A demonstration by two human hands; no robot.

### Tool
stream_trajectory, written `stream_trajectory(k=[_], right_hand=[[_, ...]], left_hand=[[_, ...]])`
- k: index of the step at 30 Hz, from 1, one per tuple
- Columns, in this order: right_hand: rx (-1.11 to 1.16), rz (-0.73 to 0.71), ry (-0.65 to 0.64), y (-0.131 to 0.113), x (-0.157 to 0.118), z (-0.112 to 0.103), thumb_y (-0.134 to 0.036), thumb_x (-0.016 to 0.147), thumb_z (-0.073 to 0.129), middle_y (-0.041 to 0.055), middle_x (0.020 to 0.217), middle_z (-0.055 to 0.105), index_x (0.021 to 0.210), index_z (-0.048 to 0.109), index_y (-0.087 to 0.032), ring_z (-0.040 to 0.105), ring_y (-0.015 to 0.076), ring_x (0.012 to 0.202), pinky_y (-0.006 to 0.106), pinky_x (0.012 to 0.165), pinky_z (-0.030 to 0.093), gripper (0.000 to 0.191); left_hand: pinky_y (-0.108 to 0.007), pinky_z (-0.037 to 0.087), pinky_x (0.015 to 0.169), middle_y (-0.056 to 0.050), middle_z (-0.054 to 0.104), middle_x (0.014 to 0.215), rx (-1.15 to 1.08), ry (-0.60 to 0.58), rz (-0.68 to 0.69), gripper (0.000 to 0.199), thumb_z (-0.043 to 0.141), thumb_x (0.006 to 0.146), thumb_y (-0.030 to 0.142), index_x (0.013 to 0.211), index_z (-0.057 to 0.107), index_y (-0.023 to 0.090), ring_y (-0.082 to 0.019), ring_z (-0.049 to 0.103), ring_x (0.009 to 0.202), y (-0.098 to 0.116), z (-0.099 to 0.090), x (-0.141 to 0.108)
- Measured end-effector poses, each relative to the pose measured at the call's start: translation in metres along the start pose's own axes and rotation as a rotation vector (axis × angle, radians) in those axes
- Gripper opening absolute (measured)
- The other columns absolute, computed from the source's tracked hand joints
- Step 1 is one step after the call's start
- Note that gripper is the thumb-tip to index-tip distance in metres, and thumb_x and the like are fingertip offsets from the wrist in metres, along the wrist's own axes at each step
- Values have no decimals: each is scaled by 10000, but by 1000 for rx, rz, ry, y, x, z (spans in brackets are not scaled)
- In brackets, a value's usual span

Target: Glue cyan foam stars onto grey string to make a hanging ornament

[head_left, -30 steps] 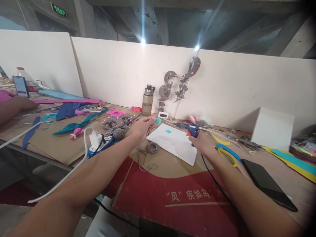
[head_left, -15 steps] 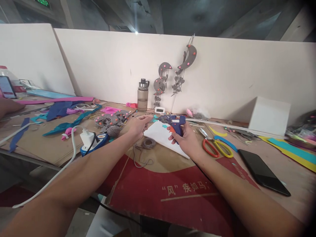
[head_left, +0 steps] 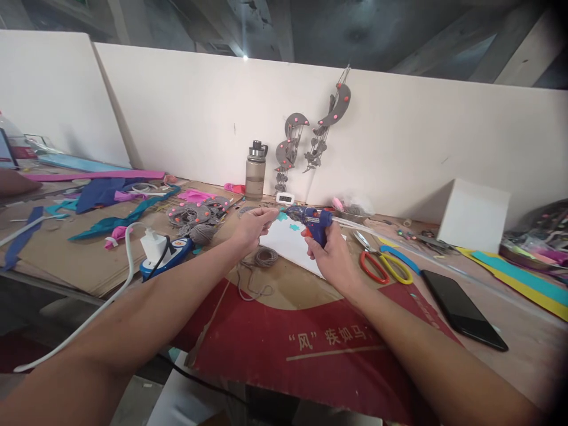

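Note:
My right hand (head_left: 331,251) is wrapped round the handle of a blue glue gun (head_left: 316,223), whose nozzle points left. A long clear glue stick (head_left: 377,231) runs out of its back. At the nozzle's tip is my left hand (head_left: 255,228), its thumb and forefinger pinched together; what they hold is too small to make out. Beneath the gun lies white paper (head_left: 288,244) with a small teal piece (head_left: 294,227) on it. A coil of grey cord (head_left: 265,256) rests just below my left hand.
Scissors (head_left: 386,266) and a black phone (head_left: 461,307) lie at the right. A bottle (head_left: 255,171) and small clock (head_left: 284,198) stand behind. Left are a power strip (head_left: 177,251), grey yarn (head_left: 202,231) and felt strips (head_left: 124,213). Another person's arm (head_left: 18,182) shows at far left.
The view has shifted slightly. The glue gun's nozzle has drawn a little away from my left fingertips, and the glue stick slants down more to the right.

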State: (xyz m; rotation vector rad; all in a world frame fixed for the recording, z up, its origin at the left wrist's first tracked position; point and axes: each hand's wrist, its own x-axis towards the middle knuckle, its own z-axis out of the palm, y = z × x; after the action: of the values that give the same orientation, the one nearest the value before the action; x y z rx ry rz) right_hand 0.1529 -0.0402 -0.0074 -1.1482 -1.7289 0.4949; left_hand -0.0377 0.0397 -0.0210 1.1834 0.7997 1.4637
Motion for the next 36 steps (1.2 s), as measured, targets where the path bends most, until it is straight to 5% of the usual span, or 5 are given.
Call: stream_trajectory(k=[24, 36], right_hand=[[-122, -10, 31, 3, -3, 6, -319, 852, 498, 99, 988, 675, 1087, 408, -218, 647, 250, 814, 387, 685, 524, 271], [-193, 0, 51, 1, -4, 5, -348, 856, 481, 131, 1008, 660, 1133, 400, -200, 642, 264, 776, 402, 672, 515, 324]], left_hand=[[-214, 183, 457, 29, 471, 554, 67, 50, 99, 296, 761, 636, 396, 716, 671, 125, -41, 296, 473, 1, 5, -4], [-213, 174, 447, 34, 461, 552, 67, 56, 87, 291, 757, 639, 396, 721, 672, 130, -39, 288, 466, 2, 5, -4]])
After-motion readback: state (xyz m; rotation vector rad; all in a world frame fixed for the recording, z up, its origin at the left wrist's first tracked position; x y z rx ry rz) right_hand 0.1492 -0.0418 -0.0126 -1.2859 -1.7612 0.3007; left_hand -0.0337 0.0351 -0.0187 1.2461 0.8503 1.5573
